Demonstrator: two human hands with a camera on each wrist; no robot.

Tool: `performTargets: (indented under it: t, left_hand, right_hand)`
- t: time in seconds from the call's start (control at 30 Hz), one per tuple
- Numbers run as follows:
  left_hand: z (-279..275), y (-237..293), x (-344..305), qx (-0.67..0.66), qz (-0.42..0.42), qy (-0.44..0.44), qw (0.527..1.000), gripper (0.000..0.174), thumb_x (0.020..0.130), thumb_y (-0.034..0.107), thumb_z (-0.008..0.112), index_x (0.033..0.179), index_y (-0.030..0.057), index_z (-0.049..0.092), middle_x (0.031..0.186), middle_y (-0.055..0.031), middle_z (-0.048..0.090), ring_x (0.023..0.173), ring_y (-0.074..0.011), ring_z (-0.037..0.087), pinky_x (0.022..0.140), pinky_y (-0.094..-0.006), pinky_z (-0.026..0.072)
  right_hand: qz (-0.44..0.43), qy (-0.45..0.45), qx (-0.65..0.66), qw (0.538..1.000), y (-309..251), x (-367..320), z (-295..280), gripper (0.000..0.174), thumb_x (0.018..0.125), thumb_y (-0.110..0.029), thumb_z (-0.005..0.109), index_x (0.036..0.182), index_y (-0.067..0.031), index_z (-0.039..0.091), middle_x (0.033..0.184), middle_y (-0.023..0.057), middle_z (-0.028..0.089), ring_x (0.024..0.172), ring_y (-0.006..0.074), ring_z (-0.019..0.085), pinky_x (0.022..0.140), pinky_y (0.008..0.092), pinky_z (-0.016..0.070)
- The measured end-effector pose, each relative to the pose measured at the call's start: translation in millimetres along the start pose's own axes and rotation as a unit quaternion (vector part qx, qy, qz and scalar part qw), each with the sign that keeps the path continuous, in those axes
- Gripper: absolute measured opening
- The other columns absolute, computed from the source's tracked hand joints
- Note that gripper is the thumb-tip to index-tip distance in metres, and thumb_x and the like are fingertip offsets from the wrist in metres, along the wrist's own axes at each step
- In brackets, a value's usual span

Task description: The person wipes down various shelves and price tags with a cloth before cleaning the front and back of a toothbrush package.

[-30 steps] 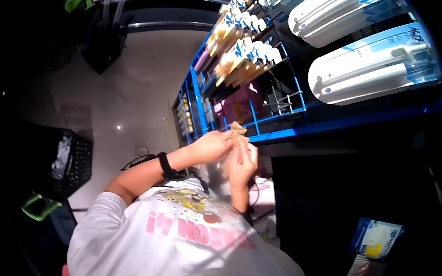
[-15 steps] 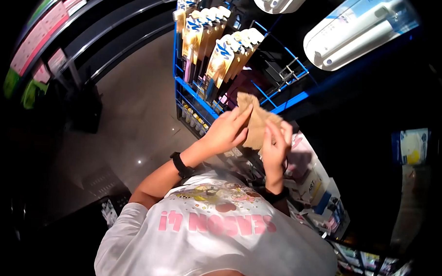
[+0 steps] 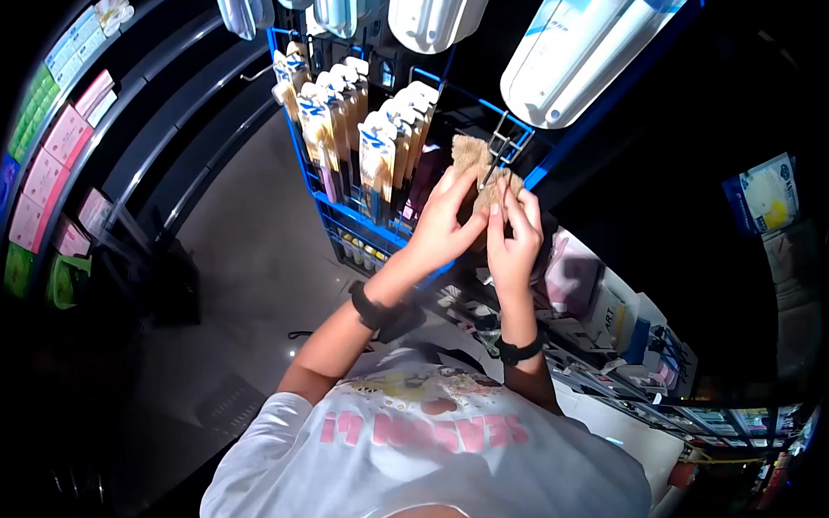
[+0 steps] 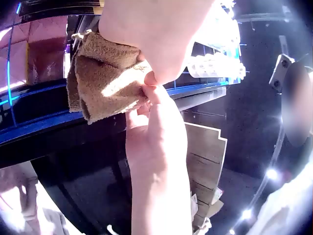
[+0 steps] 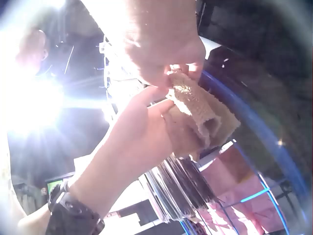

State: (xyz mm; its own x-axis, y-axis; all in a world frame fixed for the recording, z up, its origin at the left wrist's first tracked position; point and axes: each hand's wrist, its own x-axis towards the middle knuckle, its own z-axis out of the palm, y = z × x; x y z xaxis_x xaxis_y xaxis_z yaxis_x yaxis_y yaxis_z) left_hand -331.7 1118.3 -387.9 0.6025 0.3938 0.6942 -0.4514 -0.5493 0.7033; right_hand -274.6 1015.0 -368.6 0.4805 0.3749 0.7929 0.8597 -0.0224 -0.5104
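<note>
Cloth [image 3: 470, 153], tan & fuzzy, is up in the air just in front of a blue wire rack [image 3: 361, 217], folded over on itself. Left grip [image 3: 441, 225] is pinching it b/w thumb & fingers; right grip [image 3: 514, 235] pinches it too, close beside the left. What could go wrong, as we judge it: soft stuff like this prob. sags, so if either pinch loosens, the fold may drop open or the whole thing slip to the floor [image 3: 243, 198]. Metal prongs [image 3: 501, 145] overlap the cloth in head view; we can't tell if they touch, but looped pile could snag there if tugged. Brush packs [image 3: 379, 148] stand near the left grip, so a careless knuckle might knock 'em. Glare's v. strong in right wrist view, so we could misread an edge. Re: surface, we see none bearing the cloth, only a dark ledge [image 4: 39, 126] w/ blue rim, by the rack. Room looks like a shop: black shelves [image 3: 217, 37] curving off to one side, pink boxes [image 3: 46, 180] on them, white packs [image 3: 586, 55] hung above the rack, lots of deep shadow elsewhere.
</note>
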Motion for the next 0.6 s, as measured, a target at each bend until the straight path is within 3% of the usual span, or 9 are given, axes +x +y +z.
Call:
performTargets:
  t: [0.1,0.17,0.27,0.37,0.43,0.5,0.6]
  left_hand:
    - [3.0,4.7,3.1,-0.071,-0.042,0.037,0.996,0.052,0.073,0.009,0.060,0.120,-0.0053,0.043,0.116,-0.0213,0.046,0.109,-0.0326,0.047,0.093,-0.0352,0.0366]
    - [-6.0,17.2,17.3,-0.021,-0.060,0.029,0.998,0.056,0.075,0.012,0.062,0.123,-0.0052,0.040,0.120,-0.0208,0.044,0.112,-0.0291,0.045,0.095,-0.0337,0.0350]
    - [-2.6,10.9,26.7,-0.099,-0.106,0.053,0.988,0.059,0.078,0.018,0.063,0.126,-0.0040,0.037,0.121,-0.0177,0.045,0.113,-0.0235,0.044,0.095,-0.0327,0.0352]
    - [-4.1,15.3,31.2,-0.286,-0.198,0.073,0.935,0.047,0.085,0.012,0.054,0.126,-0.0037,0.039,0.120,-0.0117,0.046,0.112,-0.0168,0.044,0.095,-0.0293,0.0345]
    - [-4.4,2.8,34.1,-0.329,-0.213,0.082,0.916,0.042,0.089,0.016,0.050,0.125,-0.0031,0.041,0.117,-0.0096,0.049,0.109,-0.0145,0.044,0.094,-0.0267,0.0340]
    - [-0.9,-1.4,35.8,-0.317,-0.220,0.095,0.918,0.036,0.091,0.020,0.046,0.119,-0.0033,0.046,0.111,-0.0079,0.051,0.106,-0.0126,0.045,0.092,-0.0246,0.0336]
    - [1.0,3.9,35.9,-0.236,-0.168,0.064,0.955,0.024,0.091,0.013,0.046,0.109,-0.0035,0.047,0.104,-0.0053,0.051,0.097,-0.0092,0.046,0.087,-0.0233,0.0355]
  right_hand:
    - [0.022,0.007,0.020,1.000,-3.1,1.7,-8.0,0.032,0.076,0.006,0.056,0.107,0.0012,0.060,0.096,0.0140,0.056,0.083,0.0220,0.059,0.069,0.0274,0.0475]
    - [0.032,0.017,-0.009,0.999,-10.5,12.8,-13.0,0.033,0.075,0.006,0.057,0.107,-0.0004,0.061,0.095,0.0133,0.055,0.080,0.0207,0.058,0.067,0.0286,0.0470]
    - [-0.014,0.030,-0.004,0.999,-10.9,27.1,-5.1,0.033,0.075,0.005,0.057,0.107,-0.0013,0.060,0.093,0.0141,0.055,0.076,0.0230,0.057,0.066,0.0301,0.0468]
    - [-0.010,0.027,-0.008,1.000,-12.9,26.7,-0.7,0.032,0.077,0.004,0.056,0.108,-0.0009,0.059,0.094,0.0151,0.054,0.078,0.0263,0.058,0.069,0.0311,0.0475]
    - [-0.001,0.030,0.013,0.999,-11.2,24.9,-0.1,0.033,0.077,0.004,0.056,0.109,-0.0006,0.059,0.094,0.0153,0.055,0.081,0.0265,0.059,0.070,0.0314,0.0479]
    - [0.024,0.011,0.042,0.999,-12.9,23.0,-3.5,0.032,0.077,0.006,0.057,0.108,0.0018,0.059,0.097,0.0143,0.056,0.087,0.0241,0.058,0.077,0.0302,0.0457]
    - [-0.001,0.005,0.048,0.999,-4.0,19.9,-4.6,0.034,0.076,0.005,0.057,0.109,-0.0022,0.060,0.094,0.0163,0.054,0.079,0.0272,0.058,0.069,0.0316,0.0477]
